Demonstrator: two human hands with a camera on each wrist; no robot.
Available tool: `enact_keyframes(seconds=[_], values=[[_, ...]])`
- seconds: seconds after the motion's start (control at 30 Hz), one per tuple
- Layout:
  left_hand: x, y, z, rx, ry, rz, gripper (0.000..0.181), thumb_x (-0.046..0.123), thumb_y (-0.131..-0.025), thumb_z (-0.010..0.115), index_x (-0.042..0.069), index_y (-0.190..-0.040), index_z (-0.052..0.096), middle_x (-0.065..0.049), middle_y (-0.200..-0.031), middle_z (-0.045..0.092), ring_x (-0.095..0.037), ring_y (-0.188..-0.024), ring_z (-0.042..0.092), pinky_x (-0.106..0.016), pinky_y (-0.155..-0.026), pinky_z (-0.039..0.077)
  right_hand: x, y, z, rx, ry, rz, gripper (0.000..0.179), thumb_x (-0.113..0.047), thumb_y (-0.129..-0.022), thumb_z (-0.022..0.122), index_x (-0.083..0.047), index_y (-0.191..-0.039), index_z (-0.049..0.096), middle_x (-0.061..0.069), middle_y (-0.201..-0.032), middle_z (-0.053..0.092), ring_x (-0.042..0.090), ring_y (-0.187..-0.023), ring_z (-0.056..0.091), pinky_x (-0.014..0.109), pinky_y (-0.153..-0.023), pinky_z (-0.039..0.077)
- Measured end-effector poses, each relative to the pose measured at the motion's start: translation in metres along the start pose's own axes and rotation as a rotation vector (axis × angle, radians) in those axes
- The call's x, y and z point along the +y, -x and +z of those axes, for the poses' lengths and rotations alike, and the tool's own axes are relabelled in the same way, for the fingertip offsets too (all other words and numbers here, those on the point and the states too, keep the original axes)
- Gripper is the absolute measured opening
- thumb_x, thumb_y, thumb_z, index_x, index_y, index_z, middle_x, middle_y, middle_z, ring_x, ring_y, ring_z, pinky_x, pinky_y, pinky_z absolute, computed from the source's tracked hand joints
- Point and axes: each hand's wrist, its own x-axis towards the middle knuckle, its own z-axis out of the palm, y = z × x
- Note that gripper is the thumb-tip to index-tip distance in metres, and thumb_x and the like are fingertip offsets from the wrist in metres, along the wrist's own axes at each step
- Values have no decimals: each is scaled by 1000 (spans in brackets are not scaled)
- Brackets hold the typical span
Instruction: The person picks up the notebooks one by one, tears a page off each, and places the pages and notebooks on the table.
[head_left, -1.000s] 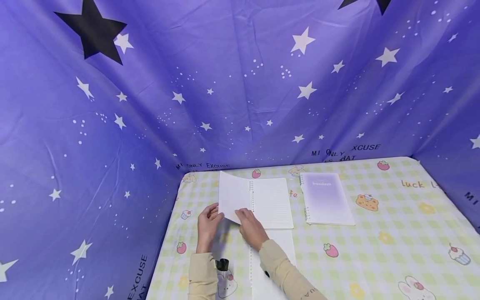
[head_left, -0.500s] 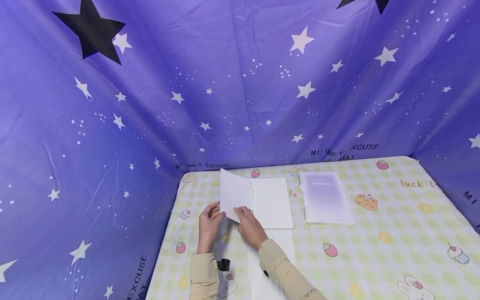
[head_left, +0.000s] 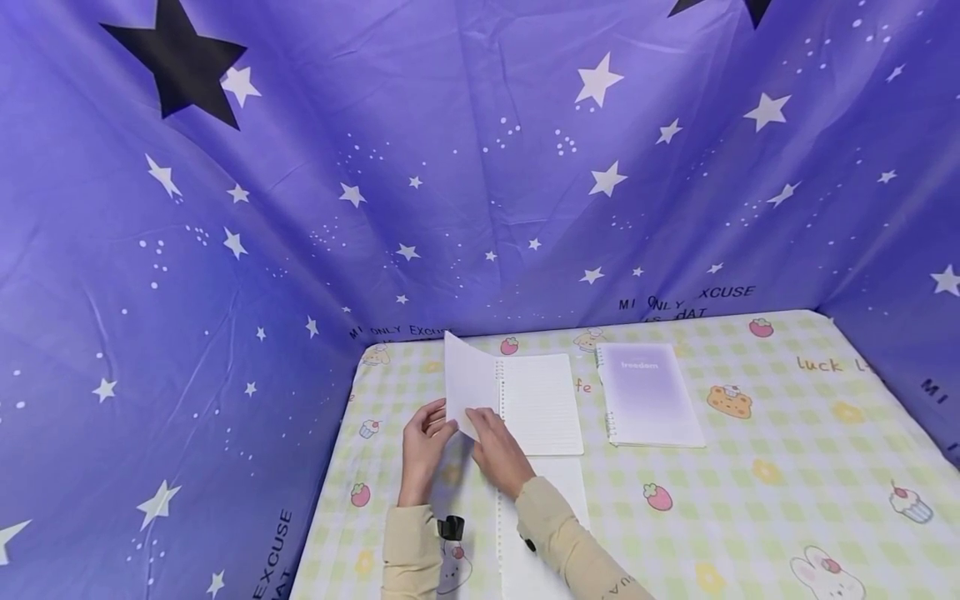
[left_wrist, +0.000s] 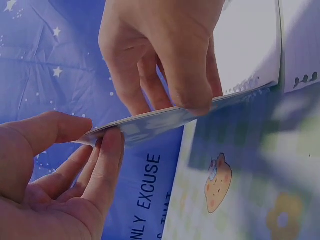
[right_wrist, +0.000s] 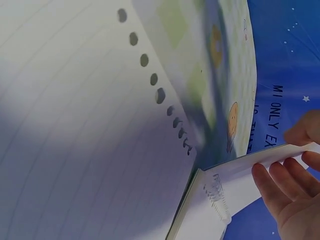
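Observation:
A spiral notebook lies open on the table, its lined right page (head_left: 540,404) flat and its left cover (head_left: 471,383) raised at a slant. At the cover's outer edge, my left hand (head_left: 426,446) pinches it, thumb on one side and fingers on the other in the left wrist view. My right hand (head_left: 501,454) grips the lower edge of the same cover. Its fingers (right_wrist: 272,185) lie against the white inner face, with the thumb (left_wrist: 192,97) across the edge. Below the notebook lies perforated lined paper (head_left: 516,571), partly hidden by my right forearm.
A closed purple notebook (head_left: 651,400) marked "freedom" lies right of the open one. The tablecloth (head_left: 810,450) is green-checked with cartoon prints. Purple star-printed curtains (head_left: 480,167) stand behind the table and at both sides.
The raised cover has tilted more steeply and swung a little rightward toward the spine. My left hand has moved slightly right and up with it; my right hand keeps its hold.

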Motion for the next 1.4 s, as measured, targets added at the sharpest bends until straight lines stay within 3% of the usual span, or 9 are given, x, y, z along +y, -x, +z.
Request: enact_keyframes(seconds=[0.5,1.0,1.27,1.4], values=[[2,3,11,-63,63,-1,44,-3,-89,66,-11,-130,55,-30,-125,61,-40,-111,64,-18,-81,57,0,1,-4,62,-39,8,59,7,-81,66,2,-138,51,14,-125,57,29,-117,56,40,-100,50],[0,6,21,-131,73,55,43,3,-92,67,-8,-132,56,-27,-128,60,-40,-117,61,-18,-88,55,2,5,-9,95,-66,46,63,8,-79,64,2,-140,49,13,-127,57,28,-118,57,40,-98,51],[-6,6,27,-170,78,11,48,15,-91,72,-3,-133,57,-23,-131,60,-34,-120,60,-22,-90,56,6,8,-12,87,-108,81,64,8,-81,63,0,-142,47,13,-131,55,27,-122,56,39,-102,49],[-8,7,31,-184,55,-6,51,20,-92,72,-2,-134,56,-21,-132,60,-34,-121,60,-20,-90,54,7,9,-15,88,-144,104,62,5,-83,64,0,-142,46,13,-131,54,25,-117,59,37,-97,53]])
